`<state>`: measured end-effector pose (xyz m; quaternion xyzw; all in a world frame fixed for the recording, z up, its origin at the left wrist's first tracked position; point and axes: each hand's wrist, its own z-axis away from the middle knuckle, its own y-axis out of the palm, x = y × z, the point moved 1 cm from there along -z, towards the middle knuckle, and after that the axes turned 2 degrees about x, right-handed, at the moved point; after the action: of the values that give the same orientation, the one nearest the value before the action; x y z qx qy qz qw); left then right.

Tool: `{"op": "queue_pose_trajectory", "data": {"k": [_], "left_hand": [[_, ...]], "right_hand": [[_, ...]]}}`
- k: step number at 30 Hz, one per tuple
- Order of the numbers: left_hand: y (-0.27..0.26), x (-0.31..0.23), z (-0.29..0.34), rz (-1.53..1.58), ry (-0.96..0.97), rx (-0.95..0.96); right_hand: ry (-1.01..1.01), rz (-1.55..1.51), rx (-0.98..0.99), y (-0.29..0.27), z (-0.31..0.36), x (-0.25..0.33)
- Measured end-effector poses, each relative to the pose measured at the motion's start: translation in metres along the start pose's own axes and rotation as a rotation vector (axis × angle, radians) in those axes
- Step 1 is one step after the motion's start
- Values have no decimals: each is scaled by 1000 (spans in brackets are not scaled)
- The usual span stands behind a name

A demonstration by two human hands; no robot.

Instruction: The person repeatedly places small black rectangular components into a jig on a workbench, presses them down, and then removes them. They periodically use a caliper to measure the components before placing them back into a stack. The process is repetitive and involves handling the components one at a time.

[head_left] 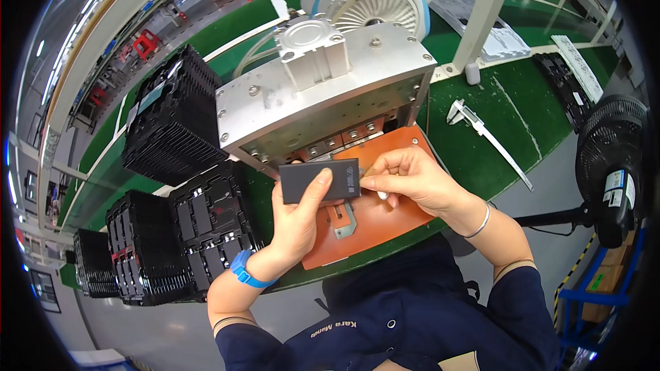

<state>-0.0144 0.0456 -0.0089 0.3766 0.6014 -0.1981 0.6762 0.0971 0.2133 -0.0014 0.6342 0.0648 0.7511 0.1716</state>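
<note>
A flat black rectangular pack that looks like a battery [302, 182], with small pale print at its right end, is held nearly level above an orange plate [392, 233]. My left hand [297, 223] grips it, thumb across the top face and fingers underneath. My right hand [405, 180] is closed in a pinch at the pack's right end, and what its fingertips hold there is too small to make out. Just beyond both hands stands a metal press fixture [275, 106] with a cylinder [313, 58] on top. A metal slotted piece [342, 221] lies on the orange plate below the pack.
Stacked black trays [172, 124] stand left of the fixture, and an open black tray [210, 213] holding flat dark packs sits nearer. A caliper [488, 139] lies on the green bench at right. A black fan [612, 158] stands at the far right. Behind the fixture is another round fan [378, 10].
</note>
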Motion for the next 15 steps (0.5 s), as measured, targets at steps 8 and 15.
{"op": "queue_pose_trajectory", "data": {"k": [8, 15], "left_hand": [[-35, -34, 35, -15, 50, -174], [-175, -60, 55, -1253, 533, -385]], "right_hand": [[-55, 55, -65, -5, 10, 1], [-154, 117, -72, 4, 11, -7]]}}
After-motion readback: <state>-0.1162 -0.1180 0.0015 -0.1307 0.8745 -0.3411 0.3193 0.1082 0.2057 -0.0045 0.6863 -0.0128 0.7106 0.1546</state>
